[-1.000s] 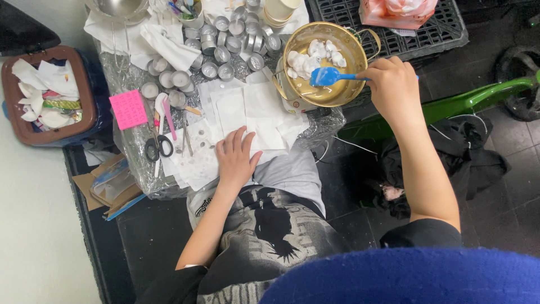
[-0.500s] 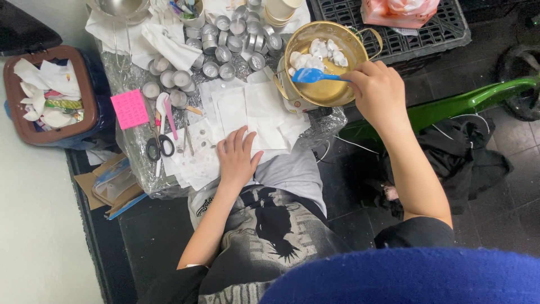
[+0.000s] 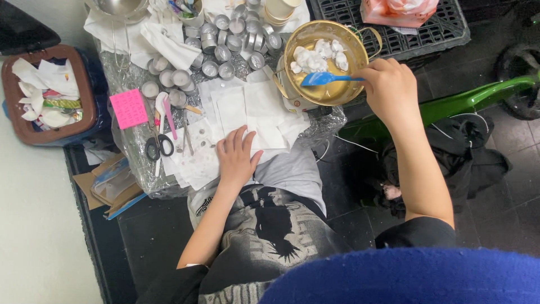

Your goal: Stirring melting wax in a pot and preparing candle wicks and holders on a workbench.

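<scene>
My right hand [image 3: 391, 90] grips the handle of a blue spatula [image 3: 322, 79] whose blade rests inside a gold metal pot [image 3: 351, 84] holding white chunks [image 3: 315, 56]. My left hand [image 3: 236, 157] lies flat, fingers spread, on white paper sheets [image 3: 247, 107] at the near edge of a foil-covered low table [image 3: 140, 169]. Several small round metal cups [image 3: 225, 42] stand behind the papers, left of the pot.
Scissors [image 3: 158, 145], a pink spoon [image 3: 167, 115] and a pink sticky pad [image 3: 129, 108] lie left of my left hand. A brown bin [image 3: 84, 121] with paper scraps sits far left. A black crate [image 3: 439, 31] holds a pink pack at top right. A green frame [image 3: 467, 101] lies right.
My right hand has drawn the blue spatula a little nearer the pot's front rim, stirring among the white chunks. My left hand stays put on the papers.
</scene>
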